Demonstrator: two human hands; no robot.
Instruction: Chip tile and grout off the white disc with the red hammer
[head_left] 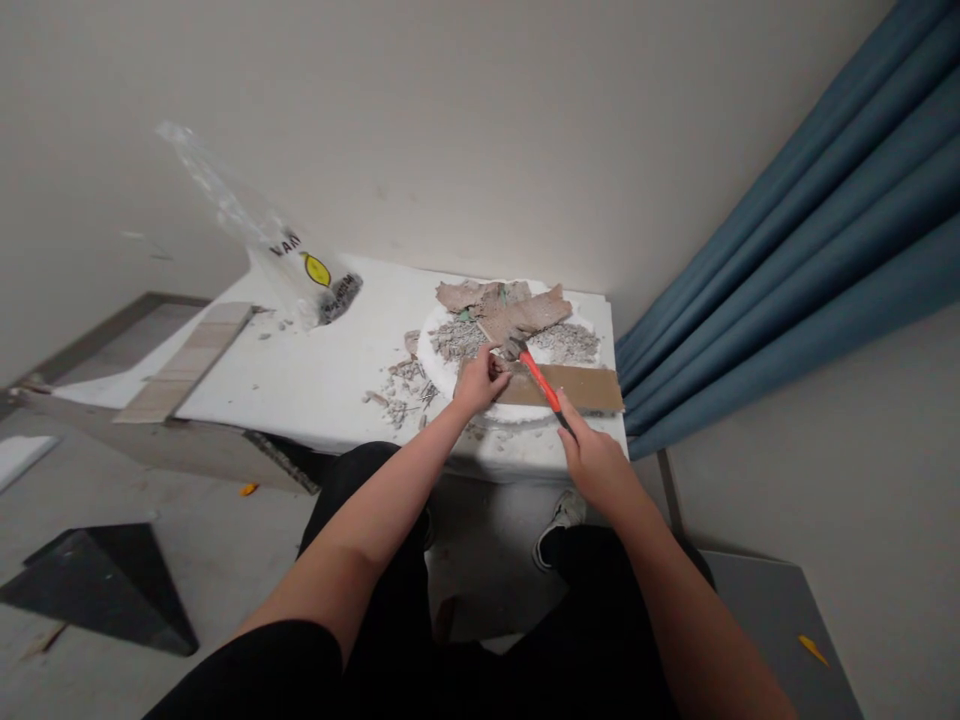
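My right hand [596, 462] is wrapped round the red and black handle of a hammer [541, 376]. The hammer's head is low over a brown board [581, 388], close to the fingertips of my left hand [481, 382]. The fingers of my left hand are curled together at the board's left end; what they pinch, if anything, is too small to make out. The board lies across the front of a round white tray [429, 362] filled with grey rubble [570, 343]. Behind the hammer head, broken flat brownish pieces [529, 312] rest on the rubble.
Loose grey fragments [401, 390] lie left of the tray on the white-covered table [322, 385]. A clear plastic bag [289, 265] with a lemon print stands farther left, near a flat beige strip [187, 365]. A blue curtain [795, 220] hangs at the right. A black angular object [105, 585] lies on the floor.
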